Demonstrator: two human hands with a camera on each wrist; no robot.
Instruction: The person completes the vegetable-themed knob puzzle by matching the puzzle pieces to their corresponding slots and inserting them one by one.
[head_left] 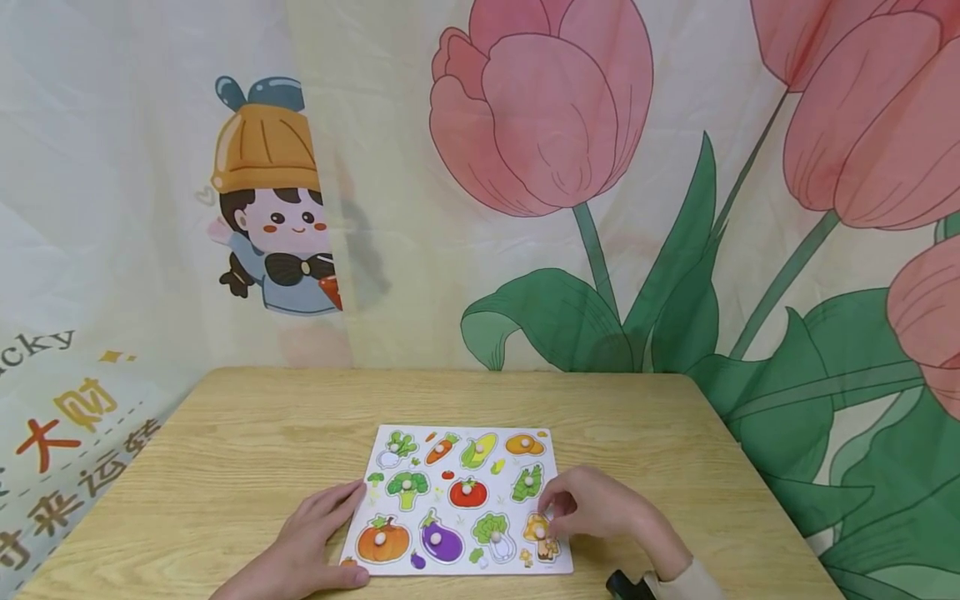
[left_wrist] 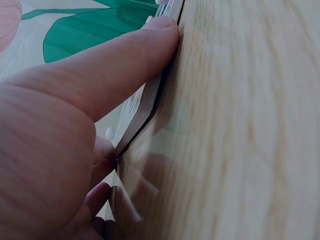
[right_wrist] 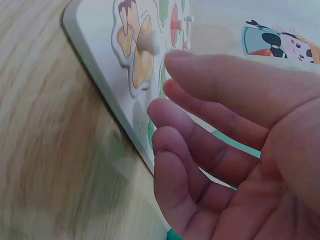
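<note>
A white knobbed puzzle board [head_left: 450, 570] with vegetable pieces lies flat on the table. My left hand [head_left: 306, 537] rests at its left side, thumb on the near left corner and fingers along the edge. In the left wrist view the thumb [left_wrist: 125, 60] touches the board's edge. Over the near right corner is my right hand [head_left: 603, 510], beside the mushroom piece [head_left: 546, 548], which sits in the board. The right wrist view shows loosely bent fingers [right_wrist: 172, 117] close to the mushroom's white knob [right_wrist: 149, 43], apart from it, with nothing between them.
Other knobbed pieces sit in the board, among them a pumpkin [head_left: 393, 546], an eggplant [head_left: 447, 546], a tomato [head_left: 472, 498] and a broccoli [head_left: 408, 496]. The wooden table [head_left: 262, 450] reaches back to a printed curtain [head_left: 405, 167]. A black strap [head_left: 628, 586] is at the right wrist.
</note>
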